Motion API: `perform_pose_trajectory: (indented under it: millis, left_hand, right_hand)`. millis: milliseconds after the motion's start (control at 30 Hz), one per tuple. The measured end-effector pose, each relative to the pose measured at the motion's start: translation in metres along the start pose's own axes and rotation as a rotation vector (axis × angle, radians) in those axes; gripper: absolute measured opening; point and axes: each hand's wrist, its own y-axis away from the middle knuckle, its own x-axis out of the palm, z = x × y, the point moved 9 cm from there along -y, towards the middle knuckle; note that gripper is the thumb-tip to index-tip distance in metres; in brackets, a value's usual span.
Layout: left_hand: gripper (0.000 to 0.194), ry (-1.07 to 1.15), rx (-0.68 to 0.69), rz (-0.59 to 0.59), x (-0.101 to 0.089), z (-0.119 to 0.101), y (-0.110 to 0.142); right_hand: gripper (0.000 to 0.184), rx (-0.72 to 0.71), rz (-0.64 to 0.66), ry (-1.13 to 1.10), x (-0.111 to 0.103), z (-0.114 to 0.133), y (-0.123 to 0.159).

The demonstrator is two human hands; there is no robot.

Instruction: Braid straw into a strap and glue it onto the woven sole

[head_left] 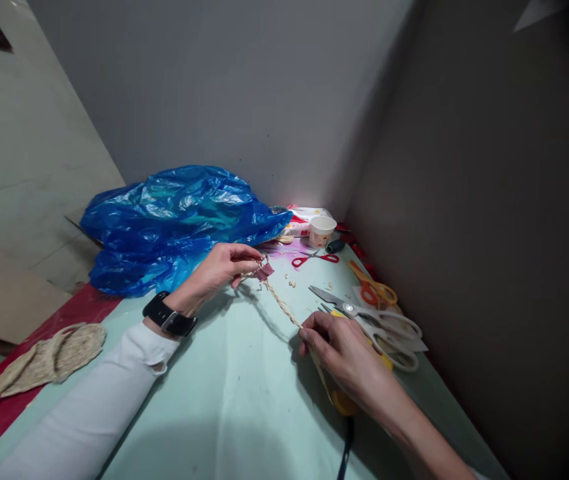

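A braided straw-coloured cord (283,307) runs slanting between my two hands above the table. My left hand (224,267), with a black watch at the wrist, pinches its far end, where a small reddish-brown piece (265,271) and some thin loops show. My right hand (341,347) is closed with thumb and fingertips on the near part of the cord, and a loose strand hangs below it. Just beyond the right hand lie large white-handled scissors (364,313). Under the right wrist is a yellow tool (344,402) with a black cable, mostly hidden.
A blue plastic bag (179,213) is heaped at the back left. Red scissors (315,259), a paper cup (322,231) and orange-handled scissors (374,287) lie toward the back right. A woven straw sole-shaped piece (59,357) rests at the left edge. Grey walls stand behind and right.
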Motion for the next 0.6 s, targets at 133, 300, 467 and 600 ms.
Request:
perform_pose_trajectory:
  millis: [133,300,467,600]
  left_hand:
    - [0.028,-0.007,0.058,-0.096,-0.012,-0.004,-0.004]
    - [0.035,-0.068,0.151,-0.194,-0.036,-0.022,-0.004]
    - [0.032,-0.302,0.183,-0.086,-0.004,-0.026,-0.014]
    - [0.029,-0.560,0.223,0.032,0.046,-0.010,-0.023]
  right_hand:
    - [0.025,0.016,-0.001,0.025,0.002,-0.005,-0.002]
    - [0.025,0.011,0.044,0.004,0.004,-0.004,0.000]
    - [0.027,-0.037,0.241,-0.166,0.013,0.011,0.007]
    - [0.026,-0.064,0.320,-0.318,0.011,0.018,0.012]
